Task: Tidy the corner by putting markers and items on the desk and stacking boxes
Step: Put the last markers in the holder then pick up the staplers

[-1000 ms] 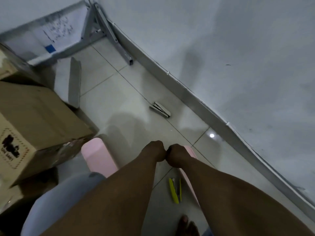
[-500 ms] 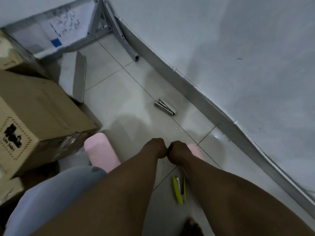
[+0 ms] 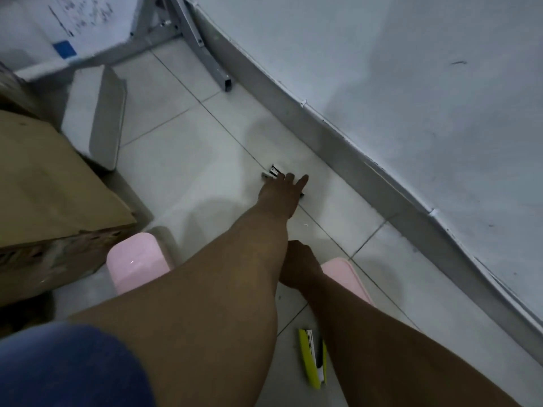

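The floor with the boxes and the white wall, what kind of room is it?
Probably a corner of an office or study room. A whiteboard with writing stands on a metal frame, a cardboard box sits by it, and two staplers, grey and yellow, lie on the tiled floor.

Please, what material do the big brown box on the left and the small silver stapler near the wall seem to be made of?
Brown box: looks like corrugated cardboard, matte tan, with a folded flap and a worn lower edge. Silver stapler: probably metal, a grey glossy look with dark parts; it is small and half hidden under the left hand, so plastic parts cannot be ruled out.
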